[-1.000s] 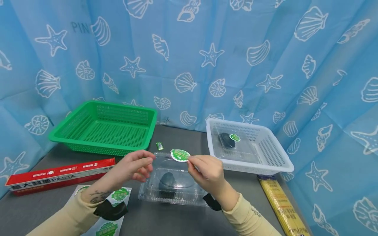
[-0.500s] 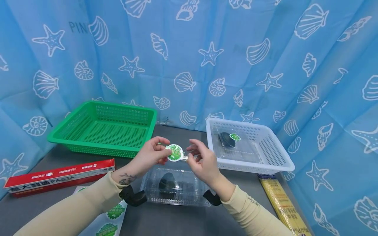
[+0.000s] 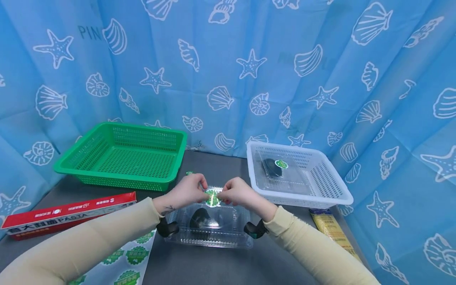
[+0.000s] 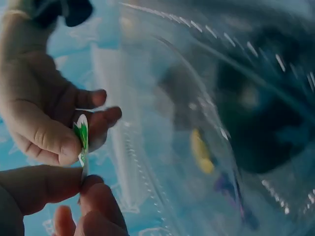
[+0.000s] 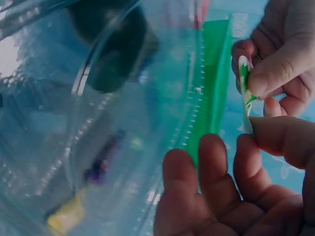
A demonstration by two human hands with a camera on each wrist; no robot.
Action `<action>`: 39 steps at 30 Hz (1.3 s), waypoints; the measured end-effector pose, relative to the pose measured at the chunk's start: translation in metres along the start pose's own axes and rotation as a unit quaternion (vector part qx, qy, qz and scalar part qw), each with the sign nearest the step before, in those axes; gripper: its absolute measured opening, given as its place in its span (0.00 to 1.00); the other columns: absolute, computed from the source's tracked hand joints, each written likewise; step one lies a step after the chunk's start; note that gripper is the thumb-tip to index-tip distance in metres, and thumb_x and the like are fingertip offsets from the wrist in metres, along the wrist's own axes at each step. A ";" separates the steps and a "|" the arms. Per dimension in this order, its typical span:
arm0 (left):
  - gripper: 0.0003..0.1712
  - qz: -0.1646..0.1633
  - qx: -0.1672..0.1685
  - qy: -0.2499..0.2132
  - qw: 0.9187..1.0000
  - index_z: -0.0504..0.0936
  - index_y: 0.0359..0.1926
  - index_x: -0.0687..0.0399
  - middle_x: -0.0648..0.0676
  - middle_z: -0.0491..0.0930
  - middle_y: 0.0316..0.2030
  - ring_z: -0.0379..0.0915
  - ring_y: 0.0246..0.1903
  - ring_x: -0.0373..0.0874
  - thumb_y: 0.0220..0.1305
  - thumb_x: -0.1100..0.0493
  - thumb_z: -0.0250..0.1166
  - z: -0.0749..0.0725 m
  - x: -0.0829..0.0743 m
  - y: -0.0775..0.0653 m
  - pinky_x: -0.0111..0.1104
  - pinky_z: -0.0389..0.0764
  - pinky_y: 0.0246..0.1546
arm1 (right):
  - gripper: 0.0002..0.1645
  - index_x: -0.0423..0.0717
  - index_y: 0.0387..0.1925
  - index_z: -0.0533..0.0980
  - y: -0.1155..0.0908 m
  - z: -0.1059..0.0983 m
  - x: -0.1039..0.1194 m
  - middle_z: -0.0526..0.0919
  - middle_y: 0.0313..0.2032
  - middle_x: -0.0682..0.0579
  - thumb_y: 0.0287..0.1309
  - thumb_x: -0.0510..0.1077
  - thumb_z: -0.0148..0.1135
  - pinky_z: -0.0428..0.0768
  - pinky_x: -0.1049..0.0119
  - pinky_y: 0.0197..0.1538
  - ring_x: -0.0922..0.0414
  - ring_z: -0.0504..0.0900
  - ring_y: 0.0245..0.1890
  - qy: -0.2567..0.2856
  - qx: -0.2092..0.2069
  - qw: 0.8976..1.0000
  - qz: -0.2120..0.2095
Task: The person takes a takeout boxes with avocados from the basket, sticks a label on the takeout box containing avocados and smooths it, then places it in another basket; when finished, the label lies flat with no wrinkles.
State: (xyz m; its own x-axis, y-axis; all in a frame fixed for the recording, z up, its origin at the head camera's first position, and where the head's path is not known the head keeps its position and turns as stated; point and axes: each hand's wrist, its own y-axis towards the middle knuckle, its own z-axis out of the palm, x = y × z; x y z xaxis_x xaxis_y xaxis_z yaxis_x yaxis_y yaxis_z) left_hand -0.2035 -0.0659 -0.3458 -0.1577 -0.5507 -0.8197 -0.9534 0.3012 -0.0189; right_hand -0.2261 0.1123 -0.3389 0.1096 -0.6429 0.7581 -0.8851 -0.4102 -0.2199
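Observation:
Both hands meet over the far side of a clear plastic clamshell box (image 3: 228,235) and hold a round green-and-white sticker (image 3: 213,199). My left hand (image 3: 186,190) pinches its left edge between thumb and finger, as the near fingertips (image 4: 91,184) show in the left wrist view. Its right edge is pinched by my right hand (image 3: 243,194), whose other fingers (image 5: 214,162) are spread in the right wrist view. The sticker is seen edge-on in both wrist views. Inside the closed box lies a dark rounded object (image 3: 200,219).
Behind are a green basket (image 3: 171,174) and a white basket (image 3: 303,198) holding another clear box (image 3: 292,178) with a sticker. A red pasta box (image 3: 71,213) and a sticker sheet (image 3: 121,261) lie left. At right lies a yellow pasta packet (image 3: 333,229).
The sticker passed from the right hand's pinch to the left hand's, and now both hands pinch it. The hands came together and sit slightly lower over the box.

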 end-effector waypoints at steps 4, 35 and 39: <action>0.08 0.017 0.020 0.085 0.996 0.70 0.23 0.58 0.51 0.67 0.17 0.58 0.12 0.40 0.42 0.67 0.62 0.002 0.002 0.007 0.29 0.63 0.14 | 0.15 0.45 0.08 0.68 0.006 0.005 0.000 0.74 0.11 0.51 0.41 0.41 0.61 0.65 0.70 0.14 0.59 0.68 0.11 -0.034 0.011 0.999 0.012; 0.35 0.250 0.139 0.460 0.840 0.65 0.59 0.43 0.46 0.66 0.54 0.64 0.46 0.45 0.55 0.31 0.46 0.008 0.032 -0.025 0.45 0.71 0.38 | 0.16 0.61 0.48 0.74 -0.013 0.008 -0.025 0.74 0.47 0.59 0.57 0.49 0.50 0.75 0.63 0.40 0.59 0.73 0.42 -0.524 0.041 0.764 -0.375; 0.39 0.256 0.118 0.472 0.835 0.65 0.59 0.45 0.47 0.66 0.55 0.62 0.49 0.47 0.53 0.28 0.41 0.009 0.040 -0.032 0.49 0.69 0.41 | 0.16 0.61 0.47 0.74 -0.016 0.008 -0.036 0.74 0.48 0.59 0.57 0.52 0.49 0.75 0.63 0.38 0.59 0.73 0.40 -0.532 0.021 0.756 -0.380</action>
State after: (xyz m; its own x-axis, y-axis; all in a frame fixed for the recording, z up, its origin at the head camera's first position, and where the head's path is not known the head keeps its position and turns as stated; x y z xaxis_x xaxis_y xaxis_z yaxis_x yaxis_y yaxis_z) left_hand -0.1775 -0.0911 -0.3832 -0.7682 -0.6375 0.0591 -0.6390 0.7691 -0.0088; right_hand -0.2129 0.1370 -0.3674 0.9016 -0.3579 -0.2428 -0.3703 -0.9289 -0.0056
